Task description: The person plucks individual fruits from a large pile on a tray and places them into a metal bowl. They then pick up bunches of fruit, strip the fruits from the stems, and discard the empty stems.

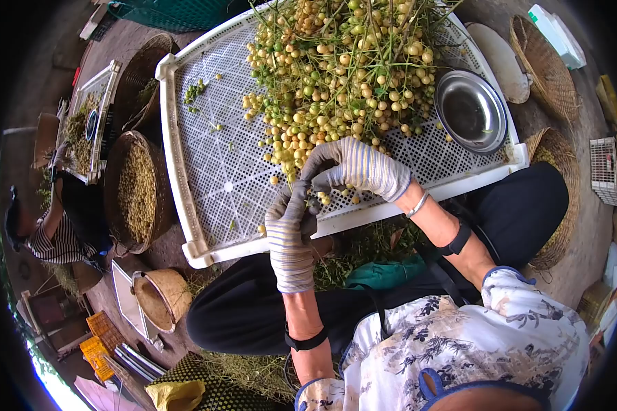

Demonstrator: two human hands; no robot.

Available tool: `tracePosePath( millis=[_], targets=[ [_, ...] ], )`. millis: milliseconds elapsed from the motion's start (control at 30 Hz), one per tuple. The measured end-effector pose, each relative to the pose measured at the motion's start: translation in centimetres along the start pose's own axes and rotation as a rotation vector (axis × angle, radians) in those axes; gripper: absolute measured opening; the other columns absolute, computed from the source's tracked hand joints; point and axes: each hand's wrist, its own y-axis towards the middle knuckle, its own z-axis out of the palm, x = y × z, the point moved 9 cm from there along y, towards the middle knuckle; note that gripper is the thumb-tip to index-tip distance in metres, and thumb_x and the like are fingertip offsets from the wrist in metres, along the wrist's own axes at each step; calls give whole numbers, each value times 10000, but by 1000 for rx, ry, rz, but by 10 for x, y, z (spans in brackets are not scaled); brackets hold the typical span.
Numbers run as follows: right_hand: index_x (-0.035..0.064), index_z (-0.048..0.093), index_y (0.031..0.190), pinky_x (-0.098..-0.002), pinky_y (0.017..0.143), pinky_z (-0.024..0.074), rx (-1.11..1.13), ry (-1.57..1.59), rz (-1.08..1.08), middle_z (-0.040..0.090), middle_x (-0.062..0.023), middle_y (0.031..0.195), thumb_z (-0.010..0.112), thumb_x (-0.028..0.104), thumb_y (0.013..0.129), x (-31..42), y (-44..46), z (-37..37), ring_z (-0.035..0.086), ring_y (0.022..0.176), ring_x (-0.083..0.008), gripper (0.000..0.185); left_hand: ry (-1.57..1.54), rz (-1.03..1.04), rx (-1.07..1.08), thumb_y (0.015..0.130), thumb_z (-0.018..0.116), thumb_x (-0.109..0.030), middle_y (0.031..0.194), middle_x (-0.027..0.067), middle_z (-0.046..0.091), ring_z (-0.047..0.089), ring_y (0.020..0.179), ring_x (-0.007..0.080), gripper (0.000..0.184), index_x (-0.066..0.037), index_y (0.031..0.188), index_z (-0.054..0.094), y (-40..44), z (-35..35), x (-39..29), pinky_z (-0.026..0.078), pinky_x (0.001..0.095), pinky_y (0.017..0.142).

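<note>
Both my hands wear striped knit gloves with dark fingertips. My left hand (290,236) is closed at the near edge of a white perforated tray (219,164), its fingertips pinched together. My right hand (367,168) curls in from the right, thumb and fingers pinched close to the left fingertips. What lies between the fingers is hidden. Right beyond them, a big heap of small round yellow-green fruits on stems (343,75) covers the tray's far part. A few loose fruits (324,198) lie by my right fingers. On the tray's right side stands a shiny metal bowl (471,111).
To the left, a wicker basket (138,192) holds many yellow fruits. Behind it, another person (65,226) sits at a smaller tray (92,123). More baskets (545,68) stand at the right. Cut stems (363,255) lie under the tray, between my legs.
</note>
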Motion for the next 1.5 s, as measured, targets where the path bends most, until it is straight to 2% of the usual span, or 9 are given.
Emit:
tracePosePath(
  millis=[133, 267, 400, 600, 733, 967, 1100, 1367, 1500],
  targets=[
    [40, 669, 1037, -278, 810, 497, -46, -307, -115, 689, -55, 945, 709, 129, 809, 11, 1, 1, 627, 876, -135, 248, 509, 224, -75, 847, 707, -161, 625, -34, 536, 445, 517, 38, 239, -7, 1011, 626, 3, -2, -11, 349, 186, 484],
    [58, 630, 1123, -326, 932, 457, -22, -457, -186, 655, -77, 1070, 661, 162, 841, 21, -3, 9, 609, 1020, -207, 302, 457, 167, -190, 840, 718, -140, 665, -16, 578, 482, 582, 47, 258, 40, 1011, 651, -1, -7, -9, 398, 210, 535],
    [67, 632, 1103, -326, 916, 464, 1, -631, -72, 658, -76, 1058, 669, 175, 836, 19, -2, 11, 618, 984, -209, 290, 409, 209, -244, 824, 740, -156, 694, 2, 617, 479, 558, 38, 249, 44, 963, 689, -2, -12, -9, 383, 199, 508],
    [39, 626, 1044, -249, 741, 509, -110, -303, -49, 647, -19, 876, 693, 203, 837, 5, 2, 8, 614, 807, -121, 273, 376, 258, -290, 836, 717, -128, 787, 36, 673, 568, 656, 74, 269, 52, 1032, 679, -4, -13, -10, 457, 205, 614],
    [42, 607, 1086, -222, 665, 509, -104, 402, 60, 624, -13, 880, 645, 252, 896, -17, -3, 11, 593, 757, -71, 286, 379, 336, -299, 849, 691, -121, 805, 36, 673, 574, 678, 74, 223, 39, 1005, 685, -4, -19, -16, 462, 206, 625],
    [19, 614, 1075, -238, 719, 503, 40, 185, -16, 635, -19, 917, 673, 229, 877, 3, -2, 14, 604, 797, -98, 295, 137, 320, -182, 875, 635, -138, 720, -32, 588, 449, 601, 19, 157, 3, 932, 675, -11, -6, -27, 354, 189, 531],
    [8, 640, 991, -230, 665, 513, -257, -133, -175, 655, -27, 833, 679, 80, 849, 11, 2, -4, 613, 743, -93, 164, 235, 255, -190, 864, 634, -181, 679, -46, 554, 425, 566, 10, 177, -24, 935, 677, -11, -1, -19, 315, 174, 499],
    [-13, 628, 950, -230, 669, 537, -659, 90, -226, 660, -44, 826, 662, -13, 833, -6, -11, -21, 610, 731, -88, 122, 109, 201, -361, 850, 653, -160, 631, -66, 513, 343, 498, 15, 148, -33, 918, 684, -18, -3, -5, 260, 187, 463],
    [4, 592, 1049, -213, 585, 500, -436, 180, -53, 629, -31, 831, 640, 129, 898, -7, -3, -23, 602, 711, -81, 202, 31, 291, -273, 864, 624, -149, 598, -74, 458, 338, 457, 6, 111, -42, 873, 652, -19, -4, -23, 250, 176, 408]
  ],
)
